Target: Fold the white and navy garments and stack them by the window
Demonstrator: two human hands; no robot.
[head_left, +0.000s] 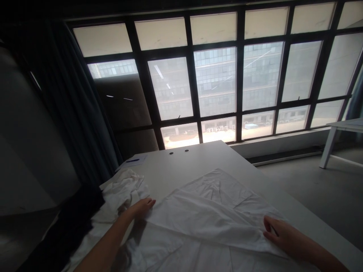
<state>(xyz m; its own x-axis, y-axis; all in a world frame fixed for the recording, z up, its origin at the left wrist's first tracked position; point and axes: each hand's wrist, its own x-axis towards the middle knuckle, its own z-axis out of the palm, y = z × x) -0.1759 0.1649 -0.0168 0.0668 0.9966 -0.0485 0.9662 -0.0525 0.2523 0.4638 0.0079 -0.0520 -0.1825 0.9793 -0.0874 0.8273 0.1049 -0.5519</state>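
Observation:
A large piece of white cloth [204, 215], creased and partly doubled over, spreads across the near part of the white table [195, 162]. It may be a garment, but its kind cannot be made out. At the cloth's left edge, my left hand [144, 207] is closed with its fingers pinching the fabric. My right hand [279, 234] grips the right side of the same cloth, thumb and fingers closed on it. Folds run between the two hands. The cloth's near end goes out of view at the bottom.
Crumpled white fabric [124, 189] lies left of my left hand, beside a black cloth-like heap [76, 215]. Paper with a dark pen [132, 160] sits at the table's far left corner. A dark curtain [76, 102], windows and another white table [330, 145] stand beyond.

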